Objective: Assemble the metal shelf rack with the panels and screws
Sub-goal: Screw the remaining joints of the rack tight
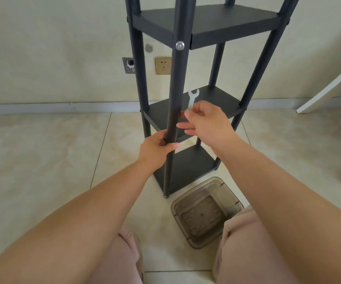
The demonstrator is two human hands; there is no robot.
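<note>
From my head camera, the dark metal shelf rack [188, 95] stands upright on the tiled floor [42, 152]. My left hand [157, 148] grips its near front post [175, 83]; my right hand [208, 121] pinches a small flat wrench [192, 97] beside the post, other fingers [184, 126] extended.
</note>
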